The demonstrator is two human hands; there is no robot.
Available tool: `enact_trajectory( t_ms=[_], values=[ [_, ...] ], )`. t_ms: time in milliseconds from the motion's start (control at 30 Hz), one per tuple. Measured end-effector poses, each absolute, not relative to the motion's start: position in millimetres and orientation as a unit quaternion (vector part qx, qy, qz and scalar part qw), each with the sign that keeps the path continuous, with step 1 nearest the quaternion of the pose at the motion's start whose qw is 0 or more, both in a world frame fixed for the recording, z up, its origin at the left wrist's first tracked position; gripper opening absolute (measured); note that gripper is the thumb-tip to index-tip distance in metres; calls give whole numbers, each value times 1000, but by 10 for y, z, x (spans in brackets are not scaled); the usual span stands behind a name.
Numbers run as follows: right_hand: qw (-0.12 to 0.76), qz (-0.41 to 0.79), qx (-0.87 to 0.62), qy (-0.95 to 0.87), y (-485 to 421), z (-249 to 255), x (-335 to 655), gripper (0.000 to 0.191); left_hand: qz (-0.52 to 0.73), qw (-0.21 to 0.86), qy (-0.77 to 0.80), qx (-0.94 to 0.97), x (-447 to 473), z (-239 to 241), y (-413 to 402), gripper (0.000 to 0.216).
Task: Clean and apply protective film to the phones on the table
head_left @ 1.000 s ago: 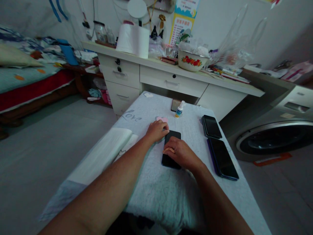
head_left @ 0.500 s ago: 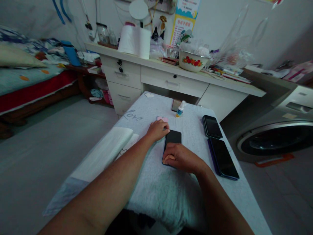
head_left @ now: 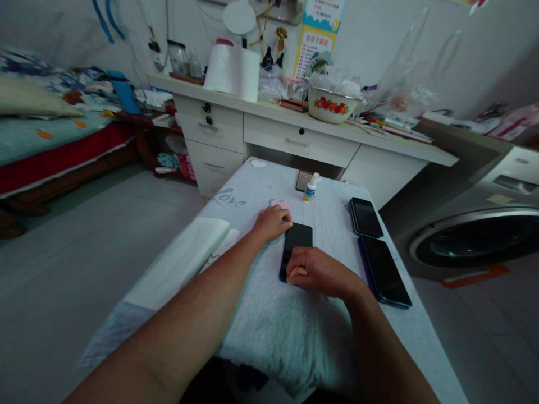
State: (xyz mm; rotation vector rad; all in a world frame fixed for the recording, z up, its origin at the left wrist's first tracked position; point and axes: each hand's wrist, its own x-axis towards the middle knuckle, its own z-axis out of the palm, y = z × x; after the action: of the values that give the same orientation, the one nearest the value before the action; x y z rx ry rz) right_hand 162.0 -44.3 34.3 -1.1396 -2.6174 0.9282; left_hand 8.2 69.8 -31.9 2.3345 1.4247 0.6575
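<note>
A black phone [head_left: 296, 241] lies screen up on the white cloth-covered table [head_left: 273, 331]. My left hand [head_left: 272, 222] rests at the phone's far left corner, its fingers curled against the edge. My right hand [head_left: 320, 272] lies over the phone's near end, fingers closed on a small orange cloth [head_left: 296, 273] pressed to the screen. A small spray bottle [head_left: 310, 187] stands farther back, beside a pink heart-shaped piece [head_left: 279, 203].
Two more dark phones [head_left: 365, 217] [head_left: 384, 272] lie at the right of the table, another phone [head_left: 302, 180] at the far edge. Folded white cloth [head_left: 185, 259] lies left. A cluttered desk [head_left: 303, 134], a washing machine [head_left: 475, 224] and a bed [head_left: 46, 140] surround the table.
My right hand with the orange cloth has slid down the phone's screen toward its near end. My left hand has stayed at the far corner.
</note>
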Motion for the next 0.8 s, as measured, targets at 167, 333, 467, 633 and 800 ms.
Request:
enact_trajectory(
  t_ms=[167,333,467,633,800],
  values=[
    [97,288,-375,-876,-450,279,1516,15,239,158,496,820,84,-333,705,16],
    [122,263,-412,-864,-430,222,1498,10,243,155,495,820,86,-329,699,16],
    [143,234,-454,-848,-376,193,1559,11,240,156,499,818,88,-318,690,15],
    [144,174,-529,-818,-323,164,1592,13,236,159,501,818,89,-306,684,16],
    [151,152,-550,-807,-329,149,1542,17,236,161,497,819,88,-326,699,16]
  ],
)
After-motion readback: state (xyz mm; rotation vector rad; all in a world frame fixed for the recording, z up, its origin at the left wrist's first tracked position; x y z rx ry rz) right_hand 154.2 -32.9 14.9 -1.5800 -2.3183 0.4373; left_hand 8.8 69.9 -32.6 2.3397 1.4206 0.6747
